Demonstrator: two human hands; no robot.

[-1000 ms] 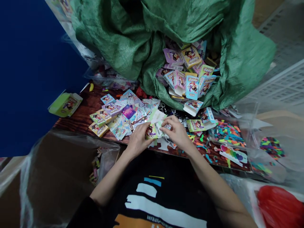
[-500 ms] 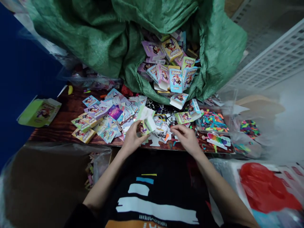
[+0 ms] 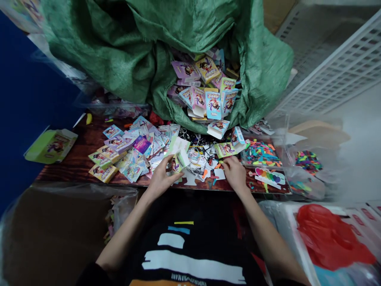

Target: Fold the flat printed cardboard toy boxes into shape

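Note:
My left hand [image 3: 161,176] is closed around a small light-green card box [image 3: 179,160], its open end tilted up to the right. My right hand [image 3: 235,174] reaches down to the tabletop, fingers curled together just below an open green box [image 3: 225,149]. Whatever may be between those fingertips is too small to make out. A white square piece [image 3: 219,174] lies just left of the right hand. Between the hands is a heap of small white printed pieces [image 3: 196,161]. Cards and stickers [image 3: 149,145] are spread left of the held box.
A green woven sack [image 3: 119,59], spilling printed boxes [image 3: 212,104], stands behind. Filled boxes [image 3: 103,173] lie at left, near a larger green box [image 3: 52,146]. At right are a clear tray of colourful small pieces [image 3: 262,153] and a rainbow heart strip [image 3: 270,176].
My right hand has moved right and further forward, down to the pieces by the open green box. The white square piece now shows beside it. My left hand keeps the box, slightly turned.

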